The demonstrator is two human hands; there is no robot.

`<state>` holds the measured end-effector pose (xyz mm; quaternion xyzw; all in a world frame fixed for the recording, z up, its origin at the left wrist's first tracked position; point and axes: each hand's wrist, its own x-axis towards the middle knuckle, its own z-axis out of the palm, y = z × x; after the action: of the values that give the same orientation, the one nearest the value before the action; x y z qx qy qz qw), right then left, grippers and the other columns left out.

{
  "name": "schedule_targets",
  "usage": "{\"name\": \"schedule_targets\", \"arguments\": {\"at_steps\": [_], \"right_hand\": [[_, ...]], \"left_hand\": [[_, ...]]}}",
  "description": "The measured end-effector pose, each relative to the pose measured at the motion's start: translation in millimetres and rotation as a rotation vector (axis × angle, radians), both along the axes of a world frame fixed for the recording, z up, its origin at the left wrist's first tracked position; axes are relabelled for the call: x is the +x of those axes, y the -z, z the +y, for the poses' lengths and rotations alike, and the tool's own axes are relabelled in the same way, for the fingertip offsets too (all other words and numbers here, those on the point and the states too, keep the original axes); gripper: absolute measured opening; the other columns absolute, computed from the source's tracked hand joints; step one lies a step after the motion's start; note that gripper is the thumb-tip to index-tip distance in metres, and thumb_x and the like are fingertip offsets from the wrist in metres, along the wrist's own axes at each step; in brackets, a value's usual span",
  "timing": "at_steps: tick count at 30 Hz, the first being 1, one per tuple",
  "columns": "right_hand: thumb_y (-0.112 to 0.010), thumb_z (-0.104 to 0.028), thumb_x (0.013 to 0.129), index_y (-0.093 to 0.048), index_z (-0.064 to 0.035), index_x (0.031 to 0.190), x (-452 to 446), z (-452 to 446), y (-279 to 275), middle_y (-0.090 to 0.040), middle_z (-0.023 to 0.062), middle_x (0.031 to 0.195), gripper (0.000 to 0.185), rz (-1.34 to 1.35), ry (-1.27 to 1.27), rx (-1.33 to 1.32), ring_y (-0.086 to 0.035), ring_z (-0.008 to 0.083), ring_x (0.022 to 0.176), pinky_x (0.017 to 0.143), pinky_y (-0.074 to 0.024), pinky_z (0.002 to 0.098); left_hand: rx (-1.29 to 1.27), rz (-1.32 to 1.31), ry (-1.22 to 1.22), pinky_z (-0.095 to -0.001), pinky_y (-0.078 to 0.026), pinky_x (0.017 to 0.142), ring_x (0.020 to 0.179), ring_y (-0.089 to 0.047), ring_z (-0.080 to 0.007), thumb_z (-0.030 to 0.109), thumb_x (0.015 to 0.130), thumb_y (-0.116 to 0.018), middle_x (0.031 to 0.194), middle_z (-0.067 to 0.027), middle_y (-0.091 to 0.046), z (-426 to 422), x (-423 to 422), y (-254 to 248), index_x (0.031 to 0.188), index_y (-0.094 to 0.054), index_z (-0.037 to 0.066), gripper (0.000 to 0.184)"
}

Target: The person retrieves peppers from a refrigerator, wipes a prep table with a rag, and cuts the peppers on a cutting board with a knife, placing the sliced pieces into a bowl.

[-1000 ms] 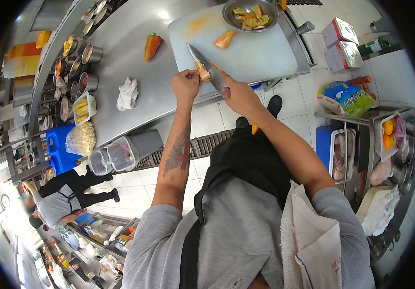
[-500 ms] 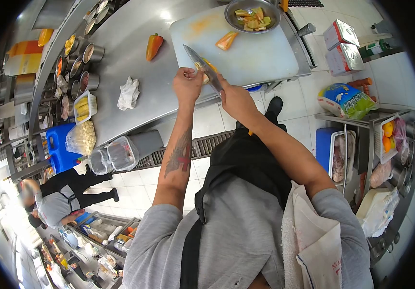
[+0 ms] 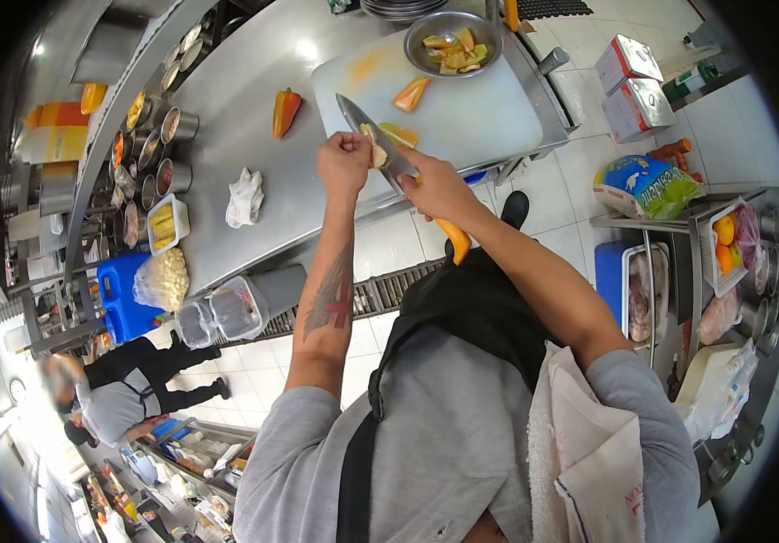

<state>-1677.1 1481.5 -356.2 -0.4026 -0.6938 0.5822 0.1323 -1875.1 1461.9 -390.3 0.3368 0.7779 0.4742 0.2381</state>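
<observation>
Gripping knife (image 3: 353, 115): right hand (image 3: 441, 190), fingers closed
Left hand (image 3: 344, 166): fingertips pinch pale piece (image 3: 378, 156)
Board (image 3: 498, 113): bowl (image 3: 425, 27) far right
Handle (image 3: 456, 241): partly hidden

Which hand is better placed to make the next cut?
Probably the right: the right hand grips the knife, its blade beside the pepper piece, while the left hand pinches that piece and would mainly steady it.

Bowl (image 3: 453, 43) on far right corner of cutting board (image 3: 489, 113).

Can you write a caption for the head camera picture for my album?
A left hand holds a pepper piece beside a knife.
</observation>
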Motion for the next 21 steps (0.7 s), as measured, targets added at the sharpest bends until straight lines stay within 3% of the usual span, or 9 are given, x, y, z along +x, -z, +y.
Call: {"name": "schedule_targets", "arguments": {"at_steps": [3, 5, 11, 13, 15, 16, 18, 19, 21], "right_hand": [[-0.061, -0.014, 0.102, -0.044, -0.0117, 0.159, 30.6, 6.7, -37.2, -0.069, 0.0111, 0.078, 0.06, 0.128, 0.111, -0.137, -0.058, 0.0149, 0.046, 0.045, -0.052, 0.0327], [-0.062, -0.014, 0.102, -0.043, -0.0114, 0.16, 56.0, 22.8, -60.6, -0.069, 0.0091, 0.078, 0.061, 0.148, 0.169, -0.127, -0.057, 0.0127, 0.046, 0.046, -0.0516, 0.0308], [-0.062, -0.014, 0.102, -0.044, -0.0137, 0.16, 158.6, 94.3, -118.2, -0.069, 0.0118, 0.077, 0.06, 0.011, 0.357, 0.109, -0.057, 0.0126, 0.048, 0.045, -0.051, 0.0308], [-0.062, -0.015, 0.102, -0.044, -0.0152, 0.16, 194.5, 122.9, -136.6, -0.07, 0.0123, 0.08, 0.06, -0.068, 0.424, 0.082, -0.058, 0.0121, 0.049, 0.046, -0.0519, 0.0309], [-0.06, -0.014, 0.102, -0.043, -0.0128, 0.16, 222.2, 153.8, -143.1, -0.07, 0.0115, 0.082, 0.061, -0.119, 0.449, 0.074, -0.058, 0.0123, 0.05, 0.047, -0.0532, 0.0314], [-0.058, -0.013, 0.102, -0.042, -0.0111, 0.16, 233.5, 171.3, -141.1, -0.07, 0.0115, 0.082, 0.061, -0.16, 0.453, 0.108, -0.059, 0.0129, 0.051, 0.047, -0.0536, 0.0318], [-0.052, -0.011, 0.099, -0.041, -0.0052, 0.159, 246.4, 203.0, -139.5, -0.07, 0.012, 0.081, 0.062, -0.186, 0.462, 0.133, -0.06, 0.0149, 0.053, 0.048, -0.0541, 0.0327], [-0.052, -0.011, 0.099, -0.041, -0.0052, 0.159, 251.8, 218.0, -136.3, -0.07, 0.012, 0.081, 0.062, -0.189, 0.464, 0.136, -0.06, 0.0149, 0.053, 0.048, -0.0541, 0.0327], [-0.053, -0.011, 0.097, -0.041, -0.0032, 0.159, 260.6, 239.6, -131.2, -0.071, 0.0132, 0.083, 0.063, -0.259, 0.403, 0.094, -0.061, 0.0158, 0.052, 0.046, -0.0536, 0.0324]], "left_hand": [[0.024, 0.045, 0.197, -0.0263, -0.052, 0.055, 0.06, -0.067, -0.0102, 0.015, 0.093, -0.079, 0.072, -0.0065, -0.071, 32.9, 27.2, -57.1, 0.094, -0.073, -0.004, 0.02], [0.154, 0.328, 0.224, -0.0272, -0.054, 0.062, 0.065, -0.066, -0.0101, 0.017, 0.092, -0.077, 0.076, -0.0038, -0.073, 62.0, 48.0, -87.4, 0.097, -0.076, -0.002, 0.02], [0.329, 0.221, 0.361, -0.0276, -0.051, 0.064, 0.063, -0.061, -0.0104, 0.022, 0.095, -0.076, 0.073, -0.0042, -0.071, 138.7, 125.0, -147.4, 0.099, -0.077, 0.001, 0.022], [0.306, 0.165, 0.437, -0.0311, -0.053, 0.069, 0.07, -0.064, -0.0162, 0.022, 0.097, -0.074, 0.082, -0.0079, -0.073, 165.7, 146.9, -147.4, 0.105, -0.076, 0.0, 0.023], [0.595, 0.356, 0.699, -0.0421, -0.051, 0.099, 0.112, -0.067, -0.0321, 0.032, 0.102, -0.067, 0.126, -0.023, -0.069, 192.0, 179.4, -148.4, 0.127, -0.072, 0.004, 0.038], [0.609, 0.344, 0.706, -0.0421, -0.051, 0.099, 0.112, -0.067, -0.0321, 0.032, 0.102, -0.067, 0.126, -0.023, -0.069, 206.5, 198.0, -143.3, 0.127, -0.072, 0.004, 0.038], [0.602, 0.652, 0.942, -0.0561, -0.026, 0.123, 0.15, -0.033, -0.0495, 0.045, 0.107, -0.053, 0.162, -0.0322, -0.034, 235.3, 230.8, -120.8, 0.147, -0.061, 0.013, 0.052], [0.607, 0.65, 0.942, -0.0561, -0.026, 0.123, 0.15, -0.033, -0.0495, 0.045, 0.107, -0.053, 0.162, -0.0322, -0.034, 250.0, 240.0, -106.2, 0.147, -0.061, 0.013, 0.052], [0.276, 0.792, 1.008, -0.0623, -0.008, 0.127, 0.157, -0.01, -0.0555, 0.052, 0.109, -0.041, 0.17, -0.0329, -0.014, 276.8, 250.7, -81.3, 0.154, -0.054, 0.021, 0.056]]}}
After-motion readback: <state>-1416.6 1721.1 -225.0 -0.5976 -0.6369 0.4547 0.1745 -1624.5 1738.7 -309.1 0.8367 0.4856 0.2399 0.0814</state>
